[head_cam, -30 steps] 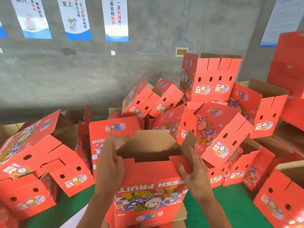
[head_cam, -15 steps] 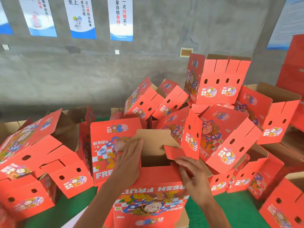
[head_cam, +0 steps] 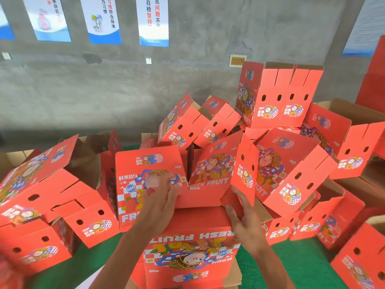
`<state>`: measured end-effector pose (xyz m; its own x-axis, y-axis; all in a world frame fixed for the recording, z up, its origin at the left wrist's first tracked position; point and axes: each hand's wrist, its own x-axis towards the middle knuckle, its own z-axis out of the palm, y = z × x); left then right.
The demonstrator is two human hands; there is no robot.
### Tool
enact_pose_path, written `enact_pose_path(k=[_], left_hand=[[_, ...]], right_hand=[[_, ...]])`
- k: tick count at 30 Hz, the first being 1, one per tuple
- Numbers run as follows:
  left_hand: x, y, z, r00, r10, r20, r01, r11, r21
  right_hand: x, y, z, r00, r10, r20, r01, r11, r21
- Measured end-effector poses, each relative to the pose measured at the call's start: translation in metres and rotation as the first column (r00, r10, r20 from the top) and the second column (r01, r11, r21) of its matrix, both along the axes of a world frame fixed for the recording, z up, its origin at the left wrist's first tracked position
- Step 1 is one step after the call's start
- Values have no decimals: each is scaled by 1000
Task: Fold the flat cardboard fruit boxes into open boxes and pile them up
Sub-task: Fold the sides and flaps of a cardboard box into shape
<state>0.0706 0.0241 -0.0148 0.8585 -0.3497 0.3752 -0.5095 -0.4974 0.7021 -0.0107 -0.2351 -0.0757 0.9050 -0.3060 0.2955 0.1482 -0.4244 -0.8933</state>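
here, low in the middle of the view, both hands work on one red box (head_cam: 193, 247) that stands in front of the person, its printed face with upside-down "fresh fruit" lettering turned toward the camera. the left hand (head_cam: 161, 202) lies flat on the folded-in top panels at the box's left side, fingers straight and pressing down, curled round nothing. the right hand (head_cam: 243, 222) is at the right end of the box, fingers extended up along a small red end flap (head_cam: 231, 202), thumb spread toward the box's top edge; it touches the flap with straight fingers rather than gripping it. the flap stands tilted, just beside the closed top.

behind and around the box lies a heap of folded boxes (head_cam: 291, 170), tumbled at all angles, some on their sides with brown insides showing. one upright box (head_cam: 281, 97) sits highest on the heap at the right. another cluster of boxes (head_cam: 48, 197) lies to the left, touching one another. under it all shows a green floor (head_cam: 281, 265). a grey concrete wall (head_cam: 187, 76) rises behind, with posters (head_cam: 153, 19) in blue and white hung along its top and a small plate (head_cam: 237, 60) fixed lower down.
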Motion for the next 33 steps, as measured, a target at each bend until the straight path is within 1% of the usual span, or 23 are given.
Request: enact_pose_path(k=[1,2,3,4,5,8,11,13,16,18,20,22,24,26,27,28,30,32,33], left_hand=[[0,-2,-2,999,26,31,-30,987,160],[1,-4,-4,996,40,82,-64,942,330],[2,-8,-5,992,57,115,-105,878,468],[2,-12,-2,989,93,117,-143,820,554],[3,-16,0,987,133,91,-160,784,599],[3,-24,2,973,230,-17,-163,736,657],[5,-31,1,956,292,-15,-180,630,756],[6,-40,1,954,298,-23,-165,590,790],[3,-56,3,966,257,27,-177,580,796],[0,-59,1,965,253,69,-212,602,770],[-1,-52,0,952,296,73,-254,638,727],[2,-42,2,938,345,25,-274,696,664],[5,-34,8,917,399,-27,-313,758,572],[10,-27,15,881,466,-87,-376,799,469],[15,-22,17,863,491,-119,-395,802,447],[20,-15,17,845,512,-155,-398,795,457],[29,1,19,812,520,-265,-352,799,488],[34,12,23,814,447,-371,-277,860,429],[35,16,24,822,411,-393,-260,886,384]], right_hand=[[0,0,0,1000,2,-23,-2,1000,-4],[-1,0,0,999,-4,-32,3,1000,-22],[0,-1,0,1000,-11,-27,10,999,-51],[-1,-2,0,1000,-17,-17,15,997,-78],[-2,-1,0,1000,-18,-6,18,996,-91],[-4,-1,0,999,-15,-34,14,999,-43],[-8,0,-2,996,-16,-85,22,998,64],[-11,0,-7,995,-29,-98,43,989,142],[-16,1,-11,991,-45,-125,76,963,259],[-22,-1,-12,984,-43,-172,97,942,321],[-25,-4,-14,974,-34,-225,116,924,363],[-27,0,-13,963,-12,-270,135,888,441],[-27,4,-13,947,14,-321,169,827,536],[-28,4,-16,917,103,-385,175,763,622],[-30,4,-17,892,161,-422,164,755,635],[-33,3,-18,862,209,-461,149,766,625],[-37,4,-14,773,295,-561,116,804,583],[-37,8,-9,707,359,-610,123,786,606],[-37,10,-7,694,365,-621,145,774,616]])
